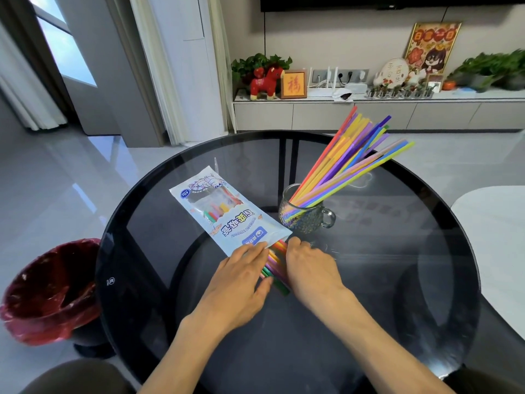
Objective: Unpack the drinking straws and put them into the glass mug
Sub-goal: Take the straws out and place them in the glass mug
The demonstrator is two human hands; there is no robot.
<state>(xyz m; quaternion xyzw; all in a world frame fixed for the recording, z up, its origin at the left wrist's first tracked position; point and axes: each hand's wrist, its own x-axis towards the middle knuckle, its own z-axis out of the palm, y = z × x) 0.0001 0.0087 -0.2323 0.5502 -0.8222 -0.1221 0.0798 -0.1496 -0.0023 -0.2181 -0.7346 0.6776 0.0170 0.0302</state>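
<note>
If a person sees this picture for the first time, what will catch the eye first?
Probably the fan of bright drinking straws leaning right out of the glass mug at the middle of the round dark glass table. Next, both hands, left hand and right hand, at the open end of the straw packet.
</note>
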